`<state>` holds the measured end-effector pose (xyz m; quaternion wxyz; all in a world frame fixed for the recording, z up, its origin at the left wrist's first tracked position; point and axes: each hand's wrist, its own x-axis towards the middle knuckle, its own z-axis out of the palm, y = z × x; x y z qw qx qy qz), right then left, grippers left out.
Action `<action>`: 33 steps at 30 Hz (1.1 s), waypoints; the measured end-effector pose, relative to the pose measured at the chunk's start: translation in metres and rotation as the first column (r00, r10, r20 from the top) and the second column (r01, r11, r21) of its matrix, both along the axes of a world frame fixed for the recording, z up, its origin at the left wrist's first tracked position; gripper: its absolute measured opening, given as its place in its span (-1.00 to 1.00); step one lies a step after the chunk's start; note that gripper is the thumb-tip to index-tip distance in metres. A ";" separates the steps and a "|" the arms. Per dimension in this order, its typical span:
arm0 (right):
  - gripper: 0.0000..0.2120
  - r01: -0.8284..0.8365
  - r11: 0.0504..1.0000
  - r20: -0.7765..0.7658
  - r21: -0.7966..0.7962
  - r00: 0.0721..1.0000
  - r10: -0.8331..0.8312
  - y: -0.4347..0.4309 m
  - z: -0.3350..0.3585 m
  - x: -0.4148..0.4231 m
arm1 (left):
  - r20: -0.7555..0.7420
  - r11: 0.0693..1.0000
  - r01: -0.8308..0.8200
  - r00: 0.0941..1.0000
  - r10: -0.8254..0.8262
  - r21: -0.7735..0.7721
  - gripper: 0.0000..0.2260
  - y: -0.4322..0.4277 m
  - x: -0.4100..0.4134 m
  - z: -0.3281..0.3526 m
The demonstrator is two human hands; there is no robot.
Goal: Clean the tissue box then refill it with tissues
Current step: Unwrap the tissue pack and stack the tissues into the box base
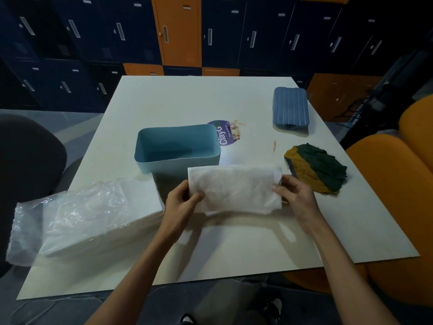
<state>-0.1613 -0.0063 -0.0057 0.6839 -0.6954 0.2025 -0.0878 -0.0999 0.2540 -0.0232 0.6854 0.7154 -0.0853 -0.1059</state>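
An open light-blue tissue box stands empty in the middle of the white table. Just in front of it I hold a flat white stack of tissues above the table. My left hand grips its left end and my right hand grips its right end. The box's darker blue ribbed lid lies at the far right. A clear plastic pack of tissues lies torn open at the near left.
A crumpled green and yellow cloth lies to the right of my hands. A purple ClayGo packet sits behind the box. Orange chairs stand on the right, a dark chair on the left, lockers behind.
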 end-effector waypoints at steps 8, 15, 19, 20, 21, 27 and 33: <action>-0.45 0.018 0.943 -0.019 0.333 1.000 -0.012 -0.006 0.023 0.008 | -0.136 0.986 0.046 0.988 -0.068 -0.163 -0.55 0.002 -0.001 0.035; -0.80 -0.015 0.898 -0.050 0.440 0.998 0.041 -0.012 0.038 0.009 | 0.024 0.961 0.274 0.961 -0.276 0.045 -0.56 0.017 0.010 0.057; -0.62 -0.168 0.797 0.084 0.580 0.986 0.146 -0.016 0.042 0.005 | 0.180 0.968 0.095 0.974 -0.139 0.234 -0.71 0.014 0.016 0.049; -0.58 -0.204 0.803 0.105 0.559 0.979 0.176 -0.017 0.042 0.004 | 0.206 0.960 0.052 0.972 -0.112 0.276 -0.75 0.013 0.018 0.045; -0.58 -0.218 0.839 0.092 0.499 0.976 0.199 -0.016 0.041 0.003 | 0.222 0.951 0.017 0.971 -0.090 0.308 -0.80 0.011 0.018 0.044; -0.83 -0.144 0.972 -0.097 -0.188 0.987 0.127 -0.013 0.030 0.011 | 0.099 0.997 0.020 0.995 -0.028 0.078 -0.85 0.004 0.011 0.050; -0.79 -0.086 0.981 0.051 -0.176 0.994 0.096 0.000 0.021 0.009 | 0.108 0.998 -0.044 0.993 0.047 -0.035 -0.83 -0.003 0.001 0.030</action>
